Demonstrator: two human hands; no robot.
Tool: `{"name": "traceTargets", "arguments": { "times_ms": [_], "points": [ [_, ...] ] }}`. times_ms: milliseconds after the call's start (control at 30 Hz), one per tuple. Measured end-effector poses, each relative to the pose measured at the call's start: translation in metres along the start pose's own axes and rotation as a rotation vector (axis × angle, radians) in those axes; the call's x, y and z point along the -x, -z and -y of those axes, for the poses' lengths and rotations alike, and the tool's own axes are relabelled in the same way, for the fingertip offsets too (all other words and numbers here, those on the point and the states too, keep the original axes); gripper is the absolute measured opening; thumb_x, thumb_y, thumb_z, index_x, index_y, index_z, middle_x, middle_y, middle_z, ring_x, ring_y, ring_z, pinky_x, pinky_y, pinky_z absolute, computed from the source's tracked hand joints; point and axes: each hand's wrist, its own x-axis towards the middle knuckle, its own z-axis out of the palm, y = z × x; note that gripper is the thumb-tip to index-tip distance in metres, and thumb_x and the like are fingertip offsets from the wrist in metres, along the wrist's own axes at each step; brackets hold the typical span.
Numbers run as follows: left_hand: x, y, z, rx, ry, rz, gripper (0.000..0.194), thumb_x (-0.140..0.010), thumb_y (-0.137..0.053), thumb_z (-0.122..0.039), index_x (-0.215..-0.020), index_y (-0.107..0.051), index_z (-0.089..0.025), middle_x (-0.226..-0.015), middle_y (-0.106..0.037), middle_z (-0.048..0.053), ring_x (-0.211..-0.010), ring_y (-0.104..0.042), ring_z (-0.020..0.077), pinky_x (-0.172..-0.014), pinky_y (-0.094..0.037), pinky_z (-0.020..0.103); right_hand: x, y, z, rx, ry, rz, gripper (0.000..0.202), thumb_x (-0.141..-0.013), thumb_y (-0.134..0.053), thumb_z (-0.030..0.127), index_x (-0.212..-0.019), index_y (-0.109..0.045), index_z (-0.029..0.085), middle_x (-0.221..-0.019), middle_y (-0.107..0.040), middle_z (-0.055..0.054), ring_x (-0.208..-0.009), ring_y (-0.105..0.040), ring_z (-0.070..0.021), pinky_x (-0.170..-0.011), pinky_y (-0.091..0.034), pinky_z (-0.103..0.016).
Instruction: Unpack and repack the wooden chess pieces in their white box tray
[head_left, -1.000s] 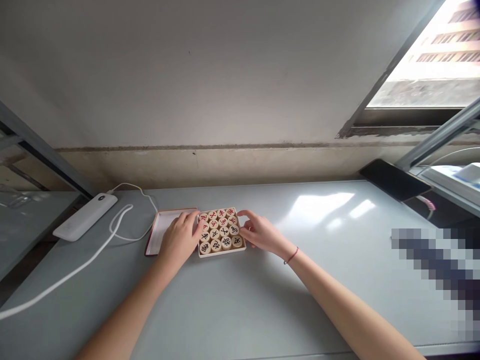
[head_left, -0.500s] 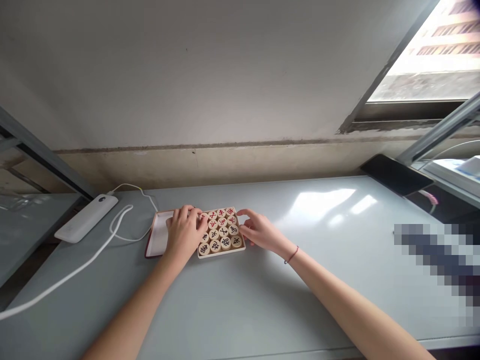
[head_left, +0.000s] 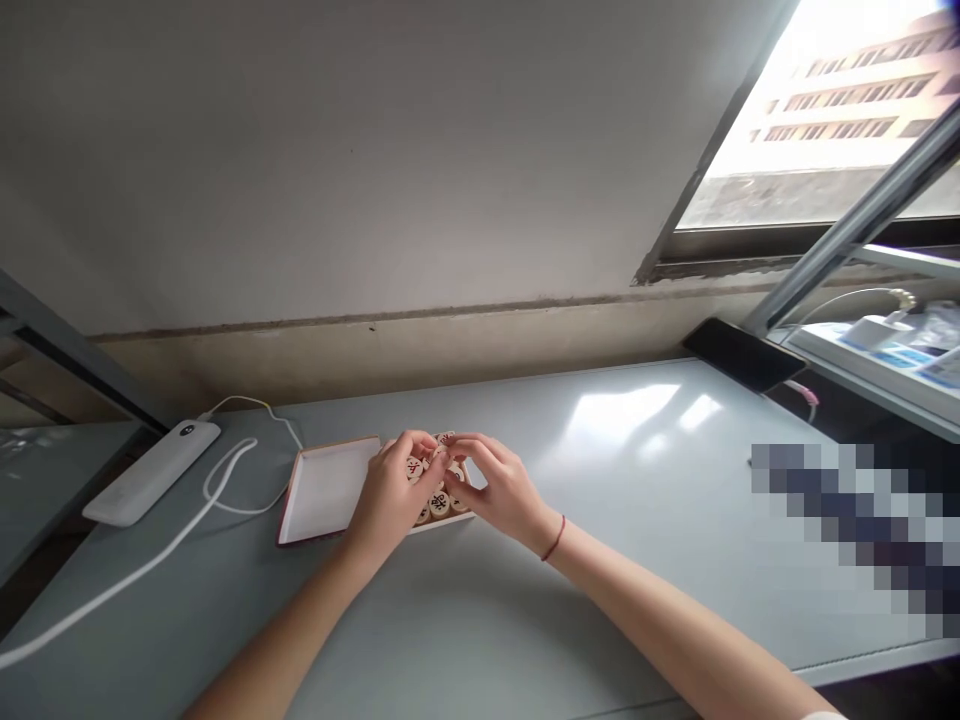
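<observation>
Evidently the box is open: its lid [head_left: 326,490] lies with the pale inside up on the tabletop [head_left: 562,610], just beside the shallow box [head_left: 442,524], where red- and black-marked Chinese chess pieces [head_left: 439,503] sit face-up. Over them the left hand [head_left: 401,480] and right hand [head_left: 487,480] come together, fingers half curled and tips close, though whether either has hold of a piece I cannot tell. Several pieces show inside the box, but the hands cover too much to judge how complete the set is.
</observation>
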Motion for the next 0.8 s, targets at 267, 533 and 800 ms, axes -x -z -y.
{"name": "traceTargets", "arguments": {
  "times_ms": [267,533,800],
  "points": [
    [-0.013,0.010,0.035,-0.341,-0.104,-0.068,0.030,-0.092,-0.040,-0.036,-0.100,-0.063,-0.020,-0.095,-0.065,0.008,-0.089,-0.062,0.0219,-0.084,-0.046,0.034,-0.004,0.013,-0.041,0.190,-0.144,-0.016,0.021,-0.090,-0.046,0.022,-0.107,-0.058,0.021,-0.107,-0.065,-0.010,-0.096,-0.060,-0.0203,-0.084,-0.046,-0.034],
    [-0.013,0.022,0.063,-0.420,0.208,0.111,0.028,-0.083,-0.045,-0.028,-0.102,-0.066,-0.022,-0.080,-0.067,0.003,-0.077,-0.065,0.0204,-0.065,-0.047,0.027,0.004,0.015,-0.086,0.410,-0.367,0.170,0.017,-0.087,-0.050,0.022,-0.099,-0.061,0.021,-0.101,-0.067,-0.008,-0.096,-0.054,-0.0245,-0.083,-0.040,-0.035],
    [-0.016,0.017,0.066,-0.381,0.202,0.129,0.027,-0.083,-0.044,-0.023,-0.100,-0.064,-0.020,-0.090,-0.070,0.005,-0.084,-0.065,0.0212,-0.074,-0.049,0.029,0.007,0.012,-0.082,0.432,-0.400,0.166,0.021,-0.087,-0.049,0.024,-0.105,-0.060,0.022,-0.107,-0.065,-0.008,-0.101,-0.051,-0.0264,-0.083,-0.038,-0.036]
  ]
}}
